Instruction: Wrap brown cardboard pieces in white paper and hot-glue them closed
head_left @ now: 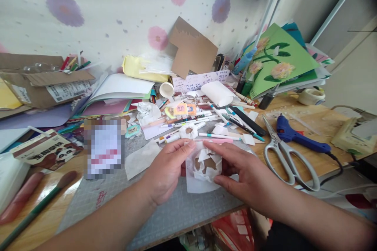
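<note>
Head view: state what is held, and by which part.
A white paper sheet bearing a brown piece: the left grip holds the sheet's upper left edge, the right grip its right side.

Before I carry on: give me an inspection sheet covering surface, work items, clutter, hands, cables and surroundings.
Surface: gray cutting mat on a wooden table.
Work items: white paper bearing torn pieces around a brown patch.
Clutter: pens and paper scraps behind; silver scissors and blue glue gun at right.
Left hand: pinches the paper's upper left corner.
Right hand: index finger at the upper edge, thumb at the right side.
Cables: black cord trailing from the glue gun.
Surroundings: flower-print backdrop behind; cardboard box at far left.
</note>
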{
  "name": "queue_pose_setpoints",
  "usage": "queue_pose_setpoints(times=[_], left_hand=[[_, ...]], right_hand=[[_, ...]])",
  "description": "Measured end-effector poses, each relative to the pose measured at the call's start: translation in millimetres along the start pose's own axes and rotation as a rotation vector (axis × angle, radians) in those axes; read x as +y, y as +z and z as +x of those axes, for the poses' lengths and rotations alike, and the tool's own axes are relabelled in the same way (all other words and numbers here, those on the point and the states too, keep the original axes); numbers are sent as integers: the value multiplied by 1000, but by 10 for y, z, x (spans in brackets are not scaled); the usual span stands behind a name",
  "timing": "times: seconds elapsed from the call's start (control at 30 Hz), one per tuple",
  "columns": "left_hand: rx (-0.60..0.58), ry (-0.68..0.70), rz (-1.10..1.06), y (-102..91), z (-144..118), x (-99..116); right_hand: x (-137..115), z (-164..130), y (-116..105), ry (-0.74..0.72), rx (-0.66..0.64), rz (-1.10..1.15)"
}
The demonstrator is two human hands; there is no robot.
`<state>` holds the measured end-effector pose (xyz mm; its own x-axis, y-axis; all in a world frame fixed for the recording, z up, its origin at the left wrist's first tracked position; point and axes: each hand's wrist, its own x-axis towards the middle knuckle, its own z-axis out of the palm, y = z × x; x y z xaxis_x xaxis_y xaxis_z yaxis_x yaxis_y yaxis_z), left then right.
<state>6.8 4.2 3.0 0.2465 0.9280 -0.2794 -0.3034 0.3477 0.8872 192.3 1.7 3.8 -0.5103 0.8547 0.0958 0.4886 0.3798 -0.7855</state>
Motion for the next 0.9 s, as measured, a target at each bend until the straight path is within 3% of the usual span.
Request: queue_pose_setpoints(times=[0.17,0.33,0.53,0.67,0.8,0.9], left_hand=[[-141,-11,116,-14,-6,-6],[-17,67,235,-15,-8,-12],[28,74,320,-16,-18,5],[36,126,480,-3,-33,5],[84,207,716,5,-46,10],[32,140,592,-11,-36,12]], right_hand=[[-23,-6,9,13,-32,-28],[2,-70,-56,-42,-52,41],[121,-14,-174,51,175,342],[115,72,-99,143,64,563],[10,119,-5,211,7,552],[-39,146,19,255,38,550]])
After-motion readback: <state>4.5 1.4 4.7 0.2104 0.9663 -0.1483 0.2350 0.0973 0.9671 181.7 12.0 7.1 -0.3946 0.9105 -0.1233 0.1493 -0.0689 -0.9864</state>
